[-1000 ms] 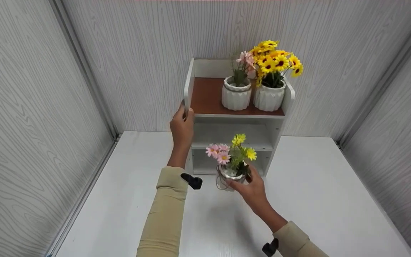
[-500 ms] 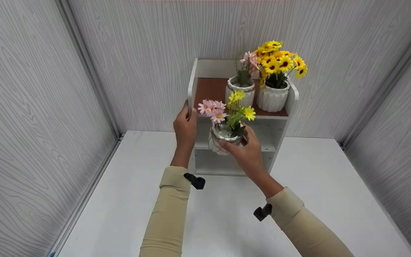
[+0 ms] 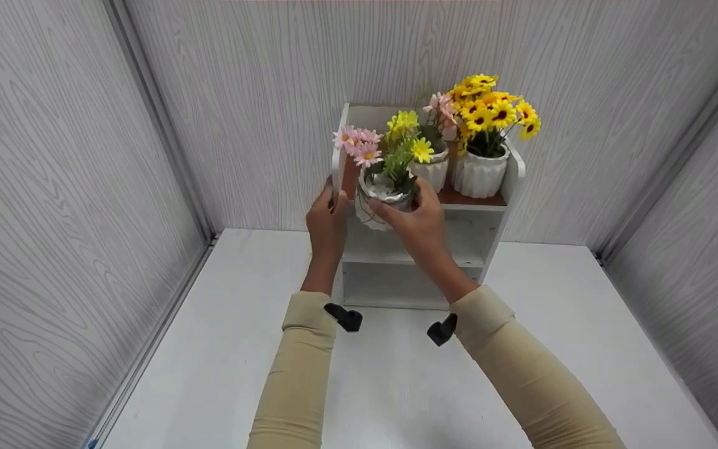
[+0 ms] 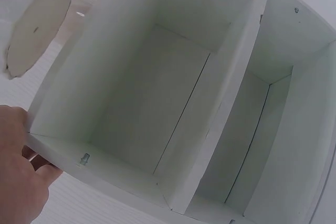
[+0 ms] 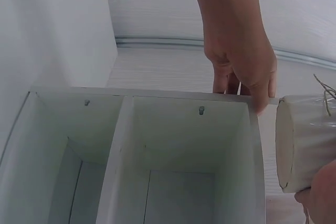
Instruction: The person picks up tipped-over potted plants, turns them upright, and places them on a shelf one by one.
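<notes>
My left hand (image 3: 326, 223) grips the left side panel of a small white shelf unit (image 3: 474, 207) at the height of its brown top board. In the right wrist view its thumb and fingers (image 5: 260, 97) straddle the panel's edge. My right hand (image 3: 422, 226) holds a white ribbed flowerpot (image 3: 366, 212), thumb at the front and fingers round its right side. Pink and yellow daisies (image 3: 404, 146) stand in that pot. It hangs in the air before the left part of the top board, its flat base (image 4: 39, 32) showing in the left wrist view.
On the top board stand a white pot (image 3: 432, 171) of pink flowers, partly hidden, and a white pot (image 3: 482, 174) of yellow sunflowers to its right. Below are two compartments (image 3: 390, 284). The unit stands on a white table (image 3: 247, 280) between grained panel walls.
My right hand has raised the daisy pot from in front of the lowest compartment to near top-board height, and slightly left. My left hand keeps its grip on the side panel.
</notes>
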`<state>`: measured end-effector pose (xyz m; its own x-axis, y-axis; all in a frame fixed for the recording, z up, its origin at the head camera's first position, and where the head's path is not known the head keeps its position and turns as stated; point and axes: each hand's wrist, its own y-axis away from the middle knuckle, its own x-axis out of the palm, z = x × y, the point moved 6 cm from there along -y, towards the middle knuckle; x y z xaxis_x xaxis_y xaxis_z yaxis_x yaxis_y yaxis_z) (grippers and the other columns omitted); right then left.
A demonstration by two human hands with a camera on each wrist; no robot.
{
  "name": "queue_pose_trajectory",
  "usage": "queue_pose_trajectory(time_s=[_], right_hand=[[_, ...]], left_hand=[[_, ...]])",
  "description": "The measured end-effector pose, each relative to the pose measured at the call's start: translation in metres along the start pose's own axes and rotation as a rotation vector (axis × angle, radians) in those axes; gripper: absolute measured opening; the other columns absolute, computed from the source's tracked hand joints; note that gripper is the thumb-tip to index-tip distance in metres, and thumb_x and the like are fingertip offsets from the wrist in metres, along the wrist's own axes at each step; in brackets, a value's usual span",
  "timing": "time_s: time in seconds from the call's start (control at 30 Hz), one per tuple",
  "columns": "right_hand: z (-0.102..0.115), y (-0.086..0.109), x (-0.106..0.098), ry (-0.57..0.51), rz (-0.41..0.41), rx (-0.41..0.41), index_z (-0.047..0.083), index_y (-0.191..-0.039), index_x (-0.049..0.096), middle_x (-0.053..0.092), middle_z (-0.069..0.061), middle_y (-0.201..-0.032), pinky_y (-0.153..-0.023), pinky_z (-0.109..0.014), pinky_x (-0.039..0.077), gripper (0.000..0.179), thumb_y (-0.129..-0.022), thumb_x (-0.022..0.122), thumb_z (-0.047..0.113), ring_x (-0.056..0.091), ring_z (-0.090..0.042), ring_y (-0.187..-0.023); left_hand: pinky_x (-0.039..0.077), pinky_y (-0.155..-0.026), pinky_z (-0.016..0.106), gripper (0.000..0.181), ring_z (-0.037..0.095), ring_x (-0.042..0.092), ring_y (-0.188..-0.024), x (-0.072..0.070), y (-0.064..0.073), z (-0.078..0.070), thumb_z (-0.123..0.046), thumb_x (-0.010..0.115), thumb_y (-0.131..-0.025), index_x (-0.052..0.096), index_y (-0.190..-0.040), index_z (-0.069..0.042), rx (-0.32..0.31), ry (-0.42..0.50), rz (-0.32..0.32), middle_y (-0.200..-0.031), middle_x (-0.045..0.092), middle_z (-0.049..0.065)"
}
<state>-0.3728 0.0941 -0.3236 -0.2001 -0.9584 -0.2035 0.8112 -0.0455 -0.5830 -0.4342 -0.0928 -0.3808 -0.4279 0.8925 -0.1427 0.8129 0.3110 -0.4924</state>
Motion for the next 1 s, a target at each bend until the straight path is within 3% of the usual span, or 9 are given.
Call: queue_pose_trajectory(time_s=[0.17,0.27,0.37,0.77,1.0], right_hand=[[0.0,-0.015,0.011,0.007,-0.024,-0.011,0.009,-0.137,0.056,0.059,-0.007,-0.128,-0.095,-0.036,0.052,0.077,-0.076,0.088,0.044,0.059,-0.017,-0.117],[-0.004,-0.021,0.016,0.035,-0.029,0.01,0.01,-0.143,0.053,0.057,-0.007,-0.135,-0.103,-0.037,0.049,0.084,-0.076,0.088,0.046,0.056,-0.017,-0.125],[-0.007,-0.026,0.019,0.057,-0.04,0.03,0.008,-0.147,0.049,0.055,-0.01,-0.141,-0.108,-0.039,0.046,0.089,-0.076,0.088,0.044,0.053,-0.021,-0.131],[-0.015,-0.039,0.032,0.042,-0.064,0.083,0.003,-0.149,0.046,0.05,-0.013,-0.147,-0.114,-0.04,0.04,0.094,-0.076,0.088,0.042,0.046,-0.025,-0.137],[-0.018,-0.043,0.035,0.043,-0.099,0.124,0.004,-0.15,0.045,0.046,-0.012,-0.151,-0.115,-0.04,0.039,0.097,-0.075,0.088,0.047,0.044,-0.024,-0.139]], left_hand=[[0.055,-0.095,0.041,0.026,0.02,0.067,-0.11,-0.001,0.002,-0.003,-0.033,0.051,-0.106,0.063,-0.11,-0.01,0.041,-0.025,0.007,-0.109,0.069,0.009],[0.054,-0.099,0.04,0.039,0.021,0.065,-0.119,-0.002,0.005,-0.003,-0.034,0.052,-0.106,0.061,-0.135,-0.009,0.038,-0.009,0.02,-0.124,0.068,0.01],[0.052,-0.102,0.038,0.051,0.022,0.061,-0.126,-0.002,0.006,-0.002,-0.032,0.051,-0.107,0.045,-0.153,-0.011,0.022,-0.001,0.039,-0.138,0.062,0.012],[0.052,-0.102,0.035,0.05,0.018,0.062,-0.123,-0.005,0.005,-0.004,-0.032,0.051,-0.107,0.045,-0.154,-0.016,0.013,-0.001,0.036,-0.137,0.063,0.007],[0.052,-0.101,0.034,0.051,0.02,0.062,-0.125,-0.001,0.004,-0.004,-0.028,0.052,-0.107,0.043,-0.154,-0.011,0.004,-0.006,0.04,-0.141,0.061,0.01]])
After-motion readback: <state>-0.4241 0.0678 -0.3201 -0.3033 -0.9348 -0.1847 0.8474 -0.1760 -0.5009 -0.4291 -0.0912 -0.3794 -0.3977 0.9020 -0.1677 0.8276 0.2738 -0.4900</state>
